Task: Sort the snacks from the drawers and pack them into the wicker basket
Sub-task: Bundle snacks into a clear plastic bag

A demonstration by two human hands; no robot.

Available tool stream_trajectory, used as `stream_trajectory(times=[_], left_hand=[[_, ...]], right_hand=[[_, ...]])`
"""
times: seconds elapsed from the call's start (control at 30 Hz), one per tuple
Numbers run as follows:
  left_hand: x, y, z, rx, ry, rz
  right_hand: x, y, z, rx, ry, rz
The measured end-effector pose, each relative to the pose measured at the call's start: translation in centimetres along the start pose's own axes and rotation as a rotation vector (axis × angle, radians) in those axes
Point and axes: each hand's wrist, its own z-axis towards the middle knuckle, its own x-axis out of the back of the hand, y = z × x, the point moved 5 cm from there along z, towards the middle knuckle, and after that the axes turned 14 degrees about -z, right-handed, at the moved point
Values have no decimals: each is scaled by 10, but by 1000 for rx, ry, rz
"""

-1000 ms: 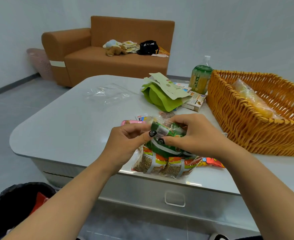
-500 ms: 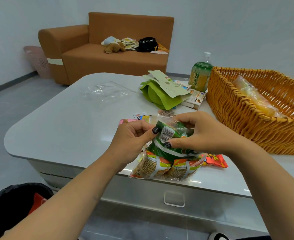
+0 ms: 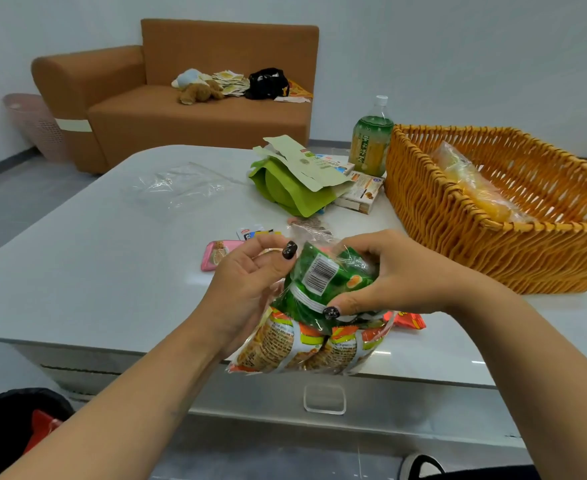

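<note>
Operator: Both hands grasp one item. Left hand (image 3: 247,282) closes its thumb and fingers on the upper left edge of the clear snack bag (image 3: 314,317); right hand (image 3: 392,278) wraps over the top right, thumb underneath against the film.

Inspector: State the position of the item.

Operator: Held above the near edge of the white table (image 3: 94,258), clear of the surface as far as can be judged. Green packets sit at the top of the bag, orange packets at the bottom, barcode facing up.

Inspector: Reason for the two-handed hold?

Operator: Judged: the film is slack and the contents shift, so a grip at each side of the neck keeps the packets gathered. The mouth is probably being closed or opened; which of the two cannot be told.

Inspector: Destination?

Operator: Wicker basket (image 3: 434,216), to the right, near the right hand. It already holds one yellow wrapped snack (image 3: 475,183), laid along the far side, which leaves the near floor free.

Inspector: Remaining stock?

Operator: On the table: pink packet (image 3: 216,254), red packet (image 3: 411,320) partly behind the bag, green pouch (image 3: 292,188), small box (image 3: 363,192), green bottle (image 3: 370,140) just beside the basket. Task is at an early stage.

Inspector: Hazard?

Operator: An unsealed mouth may spill packets in transfer.
</note>
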Motion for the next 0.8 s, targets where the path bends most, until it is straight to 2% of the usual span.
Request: stream_trajectory(times=[0.07, 0.13, 0.2, 0.27, 0.4, 0.57, 0.8], left_hand=[[0, 3, -1, -111, 75, 109], [-3, 10, -5, -268, 149, 318], [-7, 14, -11, -396, 174, 444], [-8, 16, -15, -449, 174, 513], [-3, 13, -19, -433, 206, 556], [-1, 10, -21, -281, 259, 382], [0, 11, -20, -204, 202, 382]], right_hand=[[0, 3, 0, -11, 15, 14], [-1, 6, -1, -22, 33, 15], [-1, 6, -1, -23, 46, -1], [-1, 7, -2, -28, 50, -11], [-1, 8, 0, -45, 52, -43], [-3, 5, 3, -46, 65, -104], [-6, 3, 7, -32, 64, -129]])
